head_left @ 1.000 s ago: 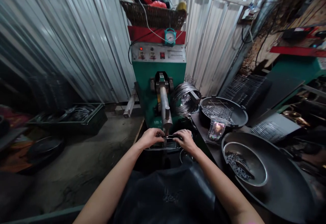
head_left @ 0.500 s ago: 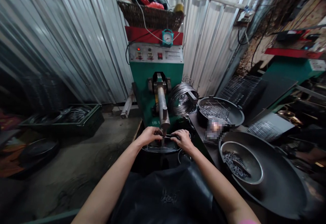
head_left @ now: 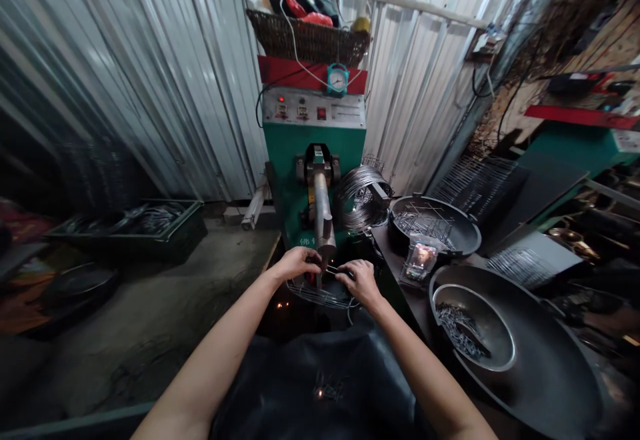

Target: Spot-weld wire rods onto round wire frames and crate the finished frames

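Note:
A green spot-welding machine (head_left: 313, 135) faces me, its metal arm (head_left: 323, 207) reaching down between my hands. Below its tip lies a round wire rack (head_left: 320, 295) with parallel bars, tilted down to the right. My left hand (head_left: 300, 263) is closed, pinching a piece at the rack's far edge just left of the welding tip. Closed as well, my right hand (head_left: 359, 279) grips the rack's right side, thumb and fingers near a short bright wire. The fingertips partly hide what they pinch. Sparks (head_left: 283, 305) glow beneath the rack. Short wire pieces (head_left: 327, 385) lie on my dark apron (head_left: 300, 367).
A wire coil (head_left: 363, 200) hangs right of the machine. Beyond it stands a black pan (head_left: 470, 243) with wire parts. A steel bowl (head_left: 505, 333) of small metal pieces sits in a large wok (head_left: 555, 367). A plastic-wrapped packet (head_left: 420, 260) lies between them. A green crate (head_left: 193, 217) stands left.
Sparks have appeared under the rack and on the apron. The rack has turned, its right side now lower. Both hands stay at the welding tip; the view has shifted slightly.

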`<act>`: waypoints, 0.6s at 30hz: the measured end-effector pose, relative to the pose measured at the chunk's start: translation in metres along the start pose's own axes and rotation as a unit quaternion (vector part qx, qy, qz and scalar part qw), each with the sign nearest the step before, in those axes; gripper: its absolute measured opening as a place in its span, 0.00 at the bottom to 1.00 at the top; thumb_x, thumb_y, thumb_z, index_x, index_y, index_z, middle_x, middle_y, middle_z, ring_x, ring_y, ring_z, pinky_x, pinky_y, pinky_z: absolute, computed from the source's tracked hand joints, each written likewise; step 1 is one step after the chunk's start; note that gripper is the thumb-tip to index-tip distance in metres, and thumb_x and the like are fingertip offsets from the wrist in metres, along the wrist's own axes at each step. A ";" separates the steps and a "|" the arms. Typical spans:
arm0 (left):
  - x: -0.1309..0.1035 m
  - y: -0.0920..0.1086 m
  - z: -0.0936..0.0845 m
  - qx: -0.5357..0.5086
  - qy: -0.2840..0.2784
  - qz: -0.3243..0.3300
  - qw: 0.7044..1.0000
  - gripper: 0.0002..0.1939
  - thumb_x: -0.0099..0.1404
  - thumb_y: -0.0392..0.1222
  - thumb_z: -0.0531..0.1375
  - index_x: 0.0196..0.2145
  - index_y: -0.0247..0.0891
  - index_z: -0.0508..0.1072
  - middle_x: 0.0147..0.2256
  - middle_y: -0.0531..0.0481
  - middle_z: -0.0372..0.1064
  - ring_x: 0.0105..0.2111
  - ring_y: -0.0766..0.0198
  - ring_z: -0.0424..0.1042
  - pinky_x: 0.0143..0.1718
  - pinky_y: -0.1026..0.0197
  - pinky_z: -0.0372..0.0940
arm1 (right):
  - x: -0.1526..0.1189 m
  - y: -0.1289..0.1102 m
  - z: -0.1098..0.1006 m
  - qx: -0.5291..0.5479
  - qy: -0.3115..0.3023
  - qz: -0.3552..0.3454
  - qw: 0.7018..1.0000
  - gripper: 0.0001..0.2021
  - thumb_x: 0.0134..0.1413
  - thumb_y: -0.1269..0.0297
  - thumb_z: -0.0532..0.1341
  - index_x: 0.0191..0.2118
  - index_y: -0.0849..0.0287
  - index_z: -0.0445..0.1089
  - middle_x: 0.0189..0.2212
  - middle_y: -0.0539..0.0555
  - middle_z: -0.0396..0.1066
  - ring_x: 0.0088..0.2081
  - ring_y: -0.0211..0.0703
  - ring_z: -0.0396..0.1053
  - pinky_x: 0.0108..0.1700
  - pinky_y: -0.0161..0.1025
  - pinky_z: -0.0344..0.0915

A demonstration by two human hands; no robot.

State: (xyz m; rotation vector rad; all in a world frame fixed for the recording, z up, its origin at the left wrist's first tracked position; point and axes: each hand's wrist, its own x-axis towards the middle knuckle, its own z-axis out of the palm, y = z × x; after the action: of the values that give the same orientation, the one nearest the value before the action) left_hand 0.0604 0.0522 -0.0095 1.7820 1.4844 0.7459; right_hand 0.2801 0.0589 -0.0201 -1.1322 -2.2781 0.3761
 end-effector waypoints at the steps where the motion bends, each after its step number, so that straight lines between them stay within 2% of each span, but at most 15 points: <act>1: 0.000 0.000 0.000 0.006 0.000 0.006 1.000 0.12 0.46 0.44 0.64 0.31 0.39 0.76 0.31 0.53 0.74 0.35 0.60 0.71 0.35 0.64 0.60 | -0.001 -0.001 0.000 -0.007 0.001 0.000 1.000 0.07 0.53 0.61 0.59 0.35 0.56 0.73 0.35 0.52 0.74 0.42 0.43 0.66 0.46 0.42 0.50; 5: 0.005 0.002 -0.001 0.035 0.013 0.027 0.999 0.12 0.47 0.43 0.64 0.32 0.40 0.76 0.32 0.53 0.74 0.36 0.60 0.70 0.38 0.63 0.60 | -0.002 -0.004 0.001 -0.029 -0.001 0.002 1.000 0.07 0.53 0.62 0.59 0.35 0.56 0.74 0.35 0.53 0.74 0.42 0.44 0.66 0.47 0.43 0.50; 9: 0.002 0.009 -0.006 0.018 0.016 0.026 0.999 0.11 0.44 0.42 0.66 0.29 0.40 0.76 0.30 0.52 0.73 0.36 0.58 0.70 0.40 0.61 0.60 | -0.002 -0.007 0.002 -0.012 0.004 0.007 1.000 0.08 0.54 0.61 0.59 0.35 0.56 0.73 0.35 0.53 0.74 0.42 0.45 0.67 0.48 0.45 0.52; 12: -0.021 0.009 0.000 -0.051 0.136 0.041 0.989 0.17 0.39 0.40 0.68 0.31 0.41 0.76 0.36 0.49 0.72 0.42 0.56 0.67 0.47 0.58 0.58 | -0.015 0.000 -0.006 0.046 0.018 0.003 0.999 0.10 0.51 0.60 0.61 0.39 0.56 0.73 0.39 0.55 0.73 0.44 0.46 0.67 0.49 0.45 0.56; 13: -0.033 0.006 0.008 -0.098 0.184 0.037 0.977 0.19 0.39 0.40 0.69 0.34 0.41 0.76 0.38 0.48 0.71 0.43 0.56 0.66 0.49 0.57 0.57 | -0.024 0.005 -0.010 0.071 0.027 0.008 0.997 0.12 0.50 0.60 0.61 0.41 0.56 0.72 0.41 0.56 0.72 0.45 0.47 0.66 0.49 0.45 0.57; 15: -0.058 -0.003 0.033 -0.224 0.228 -0.011 0.948 0.22 0.43 0.42 0.68 0.39 0.40 0.74 0.38 0.47 0.70 0.42 0.58 0.67 0.48 0.55 0.59 | -0.050 0.019 -0.022 0.119 0.049 0.041 0.991 0.16 0.49 0.59 0.61 0.45 0.56 0.70 0.44 0.57 0.71 0.47 0.47 0.66 0.49 0.44 0.59; 17: -0.079 -0.015 0.069 -0.371 0.252 -0.125 0.885 0.20 0.47 0.44 0.66 0.39 0.38 0.71 0.35 0.47 0.70 0.36 0.60 0.69 0.41 0.54 0.64 | -0.085 0.037 -0.035 0.152 0.059 0.108 0.981 0.16 0.50 0.58 0.59 0.46 0.57 0.69 0.44 0.57 0.71 0.46 0.48 0.67 0.49 0.45 0.60; 18: -0.085 -0.020 0.090 -0.438 0.225 -0.198 0.848 0.20 0.48 0.43 0.66 0.39 0.37 0.70 0.33 0.47 0.69 0.32 0.62 0.70 0.38 0.55 0.66 | -0.103 0.045 -0.041 0.163 0.062 0.152 0.973 0.16 0.50 0.58 0.58 0.45 0.58 0.69 0.43 0.57 0.71 0.45 0.48 0.67 0.49 0.45 0.61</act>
State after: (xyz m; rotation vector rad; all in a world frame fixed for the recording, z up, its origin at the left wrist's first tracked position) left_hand 0.1041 -0.0427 -0.0795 0.6053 1.3713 1.3891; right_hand 0.3834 0.0039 -0.0458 -1.2888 -1.8511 0.7473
